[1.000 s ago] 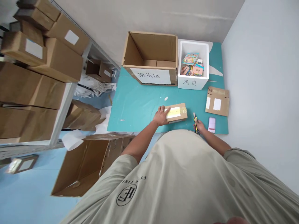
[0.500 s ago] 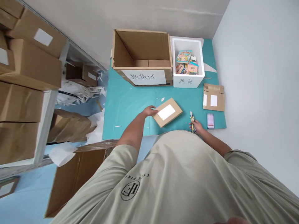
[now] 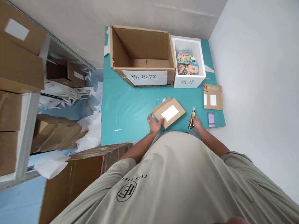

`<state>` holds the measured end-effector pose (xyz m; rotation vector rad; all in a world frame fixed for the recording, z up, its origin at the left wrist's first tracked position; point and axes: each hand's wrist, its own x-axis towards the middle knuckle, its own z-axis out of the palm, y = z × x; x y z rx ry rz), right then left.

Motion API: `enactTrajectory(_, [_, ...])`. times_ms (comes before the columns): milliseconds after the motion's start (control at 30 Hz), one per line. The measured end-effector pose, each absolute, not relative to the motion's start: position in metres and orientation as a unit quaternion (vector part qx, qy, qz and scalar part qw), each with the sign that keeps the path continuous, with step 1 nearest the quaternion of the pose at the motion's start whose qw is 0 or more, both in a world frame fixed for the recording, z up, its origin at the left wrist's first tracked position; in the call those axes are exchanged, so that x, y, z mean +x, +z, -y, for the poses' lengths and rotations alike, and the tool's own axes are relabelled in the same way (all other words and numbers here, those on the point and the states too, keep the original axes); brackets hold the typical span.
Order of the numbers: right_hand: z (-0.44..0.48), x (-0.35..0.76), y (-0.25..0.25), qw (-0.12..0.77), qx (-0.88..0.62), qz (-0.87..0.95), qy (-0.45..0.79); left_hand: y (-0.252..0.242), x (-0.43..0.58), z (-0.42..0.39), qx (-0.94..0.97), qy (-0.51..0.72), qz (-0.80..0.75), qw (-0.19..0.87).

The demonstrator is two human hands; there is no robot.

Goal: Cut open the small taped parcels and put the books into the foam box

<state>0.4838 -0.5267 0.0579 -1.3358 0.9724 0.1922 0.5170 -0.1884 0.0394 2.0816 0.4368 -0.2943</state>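
2 hands on the teal mat point(image 3: 121, 115), and your notes key off 1 landmark, the flat cardboard mailer point(image 3: 168, 112). It lies on the mat just ahead of your belly, its white label point(image 3: 169, 113) facing up and a ragged tab of torn card standing at its far edge. Its long axis runs slantwise, from near-left to far-right.

Your left hand point(image 3: 155, 124) is the nearer one: open, fingers spread, touching the mailer's near-left edge, with the mailer lying ahead and to the right of the palm. Your right hand point(image 3: 195, 123) is closed around a yellow-and-black utility knife point(image 3: 192, 119), blade up, to the right of the mailer and apart from it, so that arm is the farther of the 2.

Beyond the mailer stand 2 containers: an open cardboard carton point(image 3: 142, 53) with a printed sign on its front, and to its right a white foam box point(image 3: 188, 81) holding colourful picture books point(image 3: 185, 61). Right of the mailer lie a flattened cardboard mailer point(image 3: 212, 98) and a phone point(image 3: 211, 119), its screen blurred. Left of the mailer, off the mat, are metal shelves point(image 3: 26, 124) of brown boxes, with paper scraps point(image 3: 91, 133) on the floor.
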Motion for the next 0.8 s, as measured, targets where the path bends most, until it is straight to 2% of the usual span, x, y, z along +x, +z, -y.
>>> enactTrajectory(100, [0.525,0.509,0.058,0.660,-0.641,-0.386,0.067,0.030,0.514,0.177,0.734,-0.315,-0.276,0.535])
enactTrajectory(200, [0.516,0.526,0.054,0.634,-0.680,-0.358,0.088,0.026,0.511,0.177,0.630,-0.436,-0.258,0.589])
enactTrajectory(367, [0.498,0.524,0.050,0.603,-0.715,-0.344,0.083,0.033,0.514,0.199,0.579,-0.418,-0.296,0.634])
enactTrajectory(500, [0.513,0.513,0.067,0.536,-0.785,-0.307,0.051,0.047,0.533,0.199,0.566,-0.421,-0.315,0.635])
enactTrajectory(667, [0.545,0.513,0.097,0.472,-0.826,-0.302,0.060,0.065,0.575,0.192,0.624,-0.443,-0.240,0.598])
enactTrajectory(800, [0.540,0.530,0.107,0.485,-0.794,-0.362,0.062,0.067,0.609,0.206,0.708,-0.395,-0.169,0.561])
